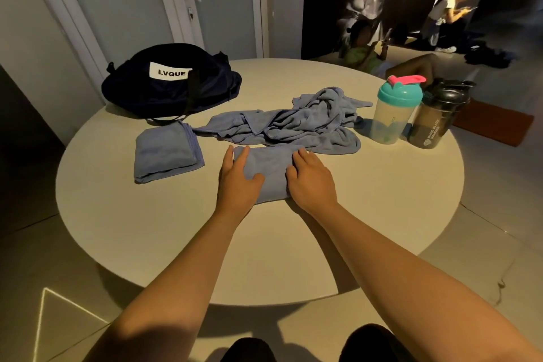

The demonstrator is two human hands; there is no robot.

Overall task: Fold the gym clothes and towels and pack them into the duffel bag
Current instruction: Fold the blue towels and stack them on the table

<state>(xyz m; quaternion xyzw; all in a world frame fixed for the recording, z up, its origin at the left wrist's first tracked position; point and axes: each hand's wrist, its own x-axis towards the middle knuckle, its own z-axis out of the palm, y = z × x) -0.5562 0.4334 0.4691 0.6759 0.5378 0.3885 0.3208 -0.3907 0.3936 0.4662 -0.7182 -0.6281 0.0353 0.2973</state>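
Filling most of the view, the round counter (pixel 382 209) carried a dark duffel bag (pixel 170 88) at its far left. A crumpled blue towel (pixel 293 123) lay mid-counter, with a folded towel (pixel 166 153) just left of it. Nearest, the left hand (pixel 239 178) and right hand (pixel 311 182) pressed down, fingers loosely extended, on a smaller folded towel (pixel 271 167).

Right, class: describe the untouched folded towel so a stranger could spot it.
On the round table, find the duffel bag, far left. In front of it lies a blue towel, folded, untouched, unlike the crumpled pile and the pressed towel under the left hand and right hand.
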